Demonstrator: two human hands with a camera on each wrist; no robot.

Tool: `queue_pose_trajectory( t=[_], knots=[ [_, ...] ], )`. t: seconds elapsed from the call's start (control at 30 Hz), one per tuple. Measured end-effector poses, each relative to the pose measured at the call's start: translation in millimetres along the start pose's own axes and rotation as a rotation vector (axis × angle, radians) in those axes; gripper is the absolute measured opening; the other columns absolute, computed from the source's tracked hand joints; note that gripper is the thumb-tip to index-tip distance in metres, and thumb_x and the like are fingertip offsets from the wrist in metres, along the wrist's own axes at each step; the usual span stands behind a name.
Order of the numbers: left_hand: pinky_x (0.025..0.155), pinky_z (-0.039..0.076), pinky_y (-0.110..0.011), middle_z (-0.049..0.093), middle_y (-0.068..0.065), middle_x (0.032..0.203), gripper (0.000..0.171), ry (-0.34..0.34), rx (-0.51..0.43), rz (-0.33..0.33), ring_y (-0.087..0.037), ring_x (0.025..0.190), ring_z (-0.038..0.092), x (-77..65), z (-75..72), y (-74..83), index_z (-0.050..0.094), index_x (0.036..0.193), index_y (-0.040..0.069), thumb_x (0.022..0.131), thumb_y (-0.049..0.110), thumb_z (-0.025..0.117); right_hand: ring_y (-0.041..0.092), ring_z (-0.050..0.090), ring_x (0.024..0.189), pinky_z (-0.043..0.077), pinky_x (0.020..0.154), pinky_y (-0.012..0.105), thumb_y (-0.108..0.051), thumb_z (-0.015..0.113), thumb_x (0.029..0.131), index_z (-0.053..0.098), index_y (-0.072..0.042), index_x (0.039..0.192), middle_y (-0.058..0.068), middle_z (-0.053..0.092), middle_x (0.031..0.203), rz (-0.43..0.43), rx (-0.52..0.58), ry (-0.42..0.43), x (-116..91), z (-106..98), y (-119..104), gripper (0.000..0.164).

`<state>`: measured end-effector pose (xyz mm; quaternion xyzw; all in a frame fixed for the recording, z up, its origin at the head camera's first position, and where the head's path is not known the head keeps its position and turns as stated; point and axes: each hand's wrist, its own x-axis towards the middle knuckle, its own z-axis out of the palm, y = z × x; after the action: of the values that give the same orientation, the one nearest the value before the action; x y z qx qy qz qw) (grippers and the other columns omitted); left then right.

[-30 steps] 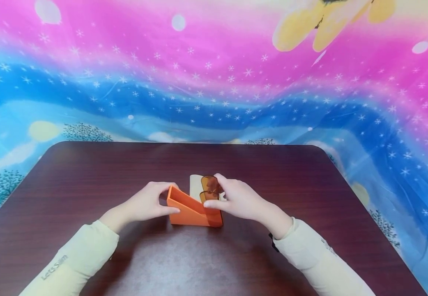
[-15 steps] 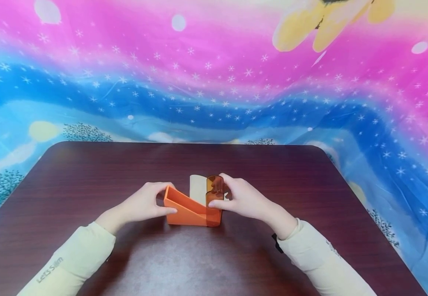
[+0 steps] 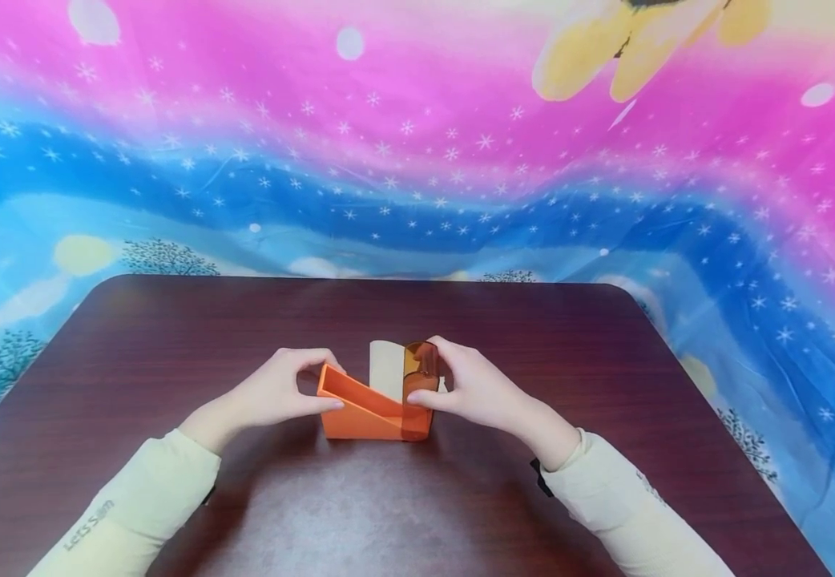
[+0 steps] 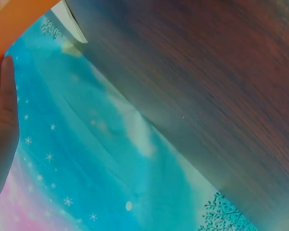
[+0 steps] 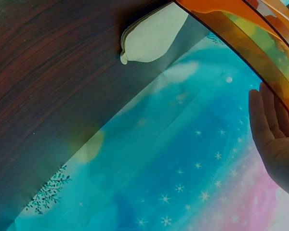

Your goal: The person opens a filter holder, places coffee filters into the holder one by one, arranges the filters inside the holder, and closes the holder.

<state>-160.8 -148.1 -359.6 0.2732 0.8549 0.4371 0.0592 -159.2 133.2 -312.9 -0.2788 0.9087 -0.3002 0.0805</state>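
Observation:
An orange open-topped box (image 3: 363, 417) with sloping sides stands on the table in the head view. My left hand (image 3: 273, 389) grips its tall left end, thumb on the near side and fingers behind. A see-through amber cover (image 3: 420, 409) sits around the box's low right end. My right hand (image 3: 471, 389) holds this cover between the thumb in front and fingers behind. In the right wrist view the amber cover (image 5: 265, 57) lies against my fingers (image 5: 267, 113). The left wrist view catches only a corner of the orange box (image 4: 14, 24) above my fingers.
Right behind the box lies a cream-coloured pad of paper (image 3: 386, 369), partly hidden by the box and cover. The dark wooden table (image 3: 208, 336) ends at a far edge, with a colourful printed cloth (image 3: 280, 160) hanging beyond it.
The amber cover and my right hand have moved a little to the right. My left hand and the orange box have shifted slightly left.

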Motion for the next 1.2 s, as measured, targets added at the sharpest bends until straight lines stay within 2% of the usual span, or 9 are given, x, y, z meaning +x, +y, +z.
queue_pose_trajectory(
  t=[0.13,0.23,0.47,0.7,0.87,1.2],
  knots=[
    [0.072,0.055,-0.023,0.066,0.006,0.088,0.024,-0.022,-0.006,-0.005,-0.010,0.082,0.061,-1.1,-3.8,-1.2,0.061,0.091,0.020,0.076,0.031,0.077,0.012,0.049,0.064,0.044,0.057,0.023,-0.027,0.076,0.077,0.041,-0.012,0.122,-0.003,0.061,0.093,-0.036,-0.004,0.039,-3.1,-0.4,0.9,0.059],
    [0.072,0.055,-0.025,0.065,0.006,0.087,0.023,-0.025,0.012,-0.008,-0.010,0.082,0.060,-2.4,-7.3,-2.2,0.060,0.090,0.020,0.077,0.031,0.076,0.014,0.051,0.065,0.044,0.057,0.022,-0.024,0.077,0.076,0.038,-0.012,0.124,-0.002,0.062,0.097,-0.061,-0.023,0.051,-4.8,-1.5,0.2,0.063],
    [0.072,0.053,-0.025,0.064,0.011,0.081,0.023,-0.034,0.096,-0.012,-0.009,0.080,0.059,-5.0,-15.2,-2.5,0.059,0.087,0.022,0.076,0.033,0.076,0.009,0.050,0.067,0.047,0.060,0.021,-0.025,0.077,0.076,0.047,-0.014,0.112,-0.002,0.061,0.093,-0.065,-0.046,0.031,-4.8,-3.7,-1.5,0.048],
    [0.074,0.052,-0.028,0.063,0.012,0.078,0.023,-0.039,0.131,-0.007,-0.008,0.078,0.058,-5.7,-20.5,-2.0,0.058,0.085,0.022,0.075,0.032,0.077,0.012,0.054,0.071,0.047,0.061,0.022,-0.025,0.077,0.076,0.049,-0.014,0.110,-0.002,0.063,0.093,-0.074,-0.035,0.035,-3.9,-4.2,1.2,0.046],
    [0.074,0.052,-0.028,0.063,0.013,0.078,0.022,-0.042,0.155,-0.017,-0.008,0.078,0.058,-7.1,-26.1,-1.4,0.058,0.084,0.022,0.075,0.029,0.077,0.008,0.056,0.077,0.048,0.065,0.022,-0.025,0.077,0.077,0.049,-0.014,0.109,-0.002,0.064,0.096,-0.050,-0.023,0.035,-4.1,-4.6,2.7,0.044],
    [0.070,0.051,-0.025,0.063,0.012,0.077,0.022,-0.096,0.214,-0.057,-0.008,0.078,0.058,-8.1,-36.5,2.9,0.057,0.083,0.020,0.075,0.029,0.076,0.008,0.056,0.075,0.048,0.066,0.022,-0.028,0.079,0.074,0.052,-0.015,0.103,-0.003,0.066,0.095,-0.015,-0.035,0.042,-4.3,-5.7,4.9,0.042]
  ],
)
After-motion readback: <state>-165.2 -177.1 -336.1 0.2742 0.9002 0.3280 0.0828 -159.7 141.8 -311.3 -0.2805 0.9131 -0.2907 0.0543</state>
